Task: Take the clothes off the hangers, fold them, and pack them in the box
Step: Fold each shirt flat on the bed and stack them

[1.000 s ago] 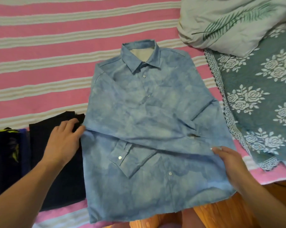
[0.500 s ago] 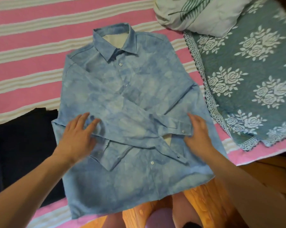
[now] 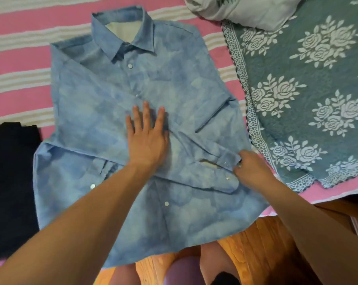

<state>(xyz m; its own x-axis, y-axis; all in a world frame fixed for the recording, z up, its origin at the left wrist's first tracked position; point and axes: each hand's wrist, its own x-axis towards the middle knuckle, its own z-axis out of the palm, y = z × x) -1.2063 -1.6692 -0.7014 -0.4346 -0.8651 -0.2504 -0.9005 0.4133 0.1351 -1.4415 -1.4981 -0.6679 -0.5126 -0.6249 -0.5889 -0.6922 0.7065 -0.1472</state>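
A light blue button-up shirt [image 3: 157, 79] lies face up on the pink striped bed, collar at the far end, both sleeves folded across its front. My left hand [image 3: 147, 138] presses flat on the middle of the shirt, fingers straight and spread. My right hand [image 3: 250, 167] is at the shirt's right edge, its fingers curled round the sleeve cuff [image 3: 227, 159]. The shirt's hem hangs over the bed's near edge. No hanger or box is in view.
Dark folded clothes [image 3: 11, 182] lie to the left of the shirt. A green blanket with white roses [image 3: 309, 95] covers the bed to the right, with a pale pillow [image 3: 246, 9] at its far end. The wooden bed frame [image 3: 256, 247] and my knees are below.
My left hand slid from the shirt's left side to its middle and lies flat. My right hand went from flat on the sleeve to gripping the cuff. The camera moved closer.
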